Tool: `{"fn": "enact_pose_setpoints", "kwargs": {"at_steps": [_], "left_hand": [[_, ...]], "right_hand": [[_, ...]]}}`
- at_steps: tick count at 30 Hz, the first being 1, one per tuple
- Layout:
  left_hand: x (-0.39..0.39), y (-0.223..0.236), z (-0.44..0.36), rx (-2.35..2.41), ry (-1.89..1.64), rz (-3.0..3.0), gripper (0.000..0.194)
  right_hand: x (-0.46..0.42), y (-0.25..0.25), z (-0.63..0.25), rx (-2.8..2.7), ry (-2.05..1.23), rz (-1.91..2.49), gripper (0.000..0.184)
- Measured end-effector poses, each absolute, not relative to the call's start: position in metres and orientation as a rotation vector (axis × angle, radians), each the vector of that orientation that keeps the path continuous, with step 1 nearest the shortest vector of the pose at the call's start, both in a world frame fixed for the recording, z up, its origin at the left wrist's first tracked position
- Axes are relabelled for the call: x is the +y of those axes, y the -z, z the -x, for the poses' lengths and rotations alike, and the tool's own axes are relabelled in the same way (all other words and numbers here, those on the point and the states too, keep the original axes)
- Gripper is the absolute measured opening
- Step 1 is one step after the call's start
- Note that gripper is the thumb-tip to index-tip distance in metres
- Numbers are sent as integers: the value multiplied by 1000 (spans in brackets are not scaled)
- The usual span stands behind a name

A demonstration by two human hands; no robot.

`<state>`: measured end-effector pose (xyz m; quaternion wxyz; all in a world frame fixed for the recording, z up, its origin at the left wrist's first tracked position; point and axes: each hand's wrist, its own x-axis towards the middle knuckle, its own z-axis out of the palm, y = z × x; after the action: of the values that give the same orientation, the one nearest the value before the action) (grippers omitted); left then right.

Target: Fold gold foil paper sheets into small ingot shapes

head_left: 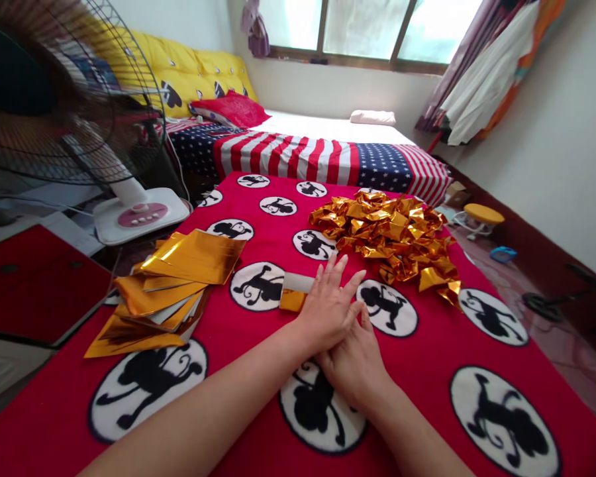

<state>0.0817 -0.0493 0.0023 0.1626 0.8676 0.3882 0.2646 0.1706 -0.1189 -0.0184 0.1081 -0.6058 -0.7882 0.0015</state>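
Observation:
My left hand lies flat, its fingers stretched forward and slightly spread, over the right end of a folded piece of gold foil paper. The paper shows a white strip along its upper side; its right part is hidden under the hand. My right hand rests flat, partly beneath my left hand, with a few fingers showing at its right edge and the others covered. To the left lies a fanned stack of flat gold foil sheets. On the right is a heap of folded gold foil pieces.
A red blanket with monkey roundels covers the surface under my hands. A fan stands at left beside a red box. Beyond is a bed with a flag-pattern cover. A yellow stool stands at right.

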Motion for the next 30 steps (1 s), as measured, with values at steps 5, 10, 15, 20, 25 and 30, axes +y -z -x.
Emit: {"fn": "enact_pose_setpoints", "kwargs": {"at_steps": [5,10,15,20,25,30], "left_hand": [[-38,10,-85,1130,-585,-2466,59],[-34,15,-77,1245,-573,-2482,60],[-25,25,-53,1411,-575,-2561,63],[-20,28,-14,1573,-522,-2599,62],[-22,29,0,1673,-517,-2581,61],[-22,30,-2,1688,-498,-2603,58]], "right_hand": [[-119,14,-168,-2312,-35,1793,57],[-118,16,-167,-2310,0,1861,64],[-117,18,-167,-2339,51,1910,77],[-116,19,-170,-2360,61,1919,73],[-118,16,-168,-2335,90,1876,75],[-114,0,-132,-2362,-19,1623,92]]}}
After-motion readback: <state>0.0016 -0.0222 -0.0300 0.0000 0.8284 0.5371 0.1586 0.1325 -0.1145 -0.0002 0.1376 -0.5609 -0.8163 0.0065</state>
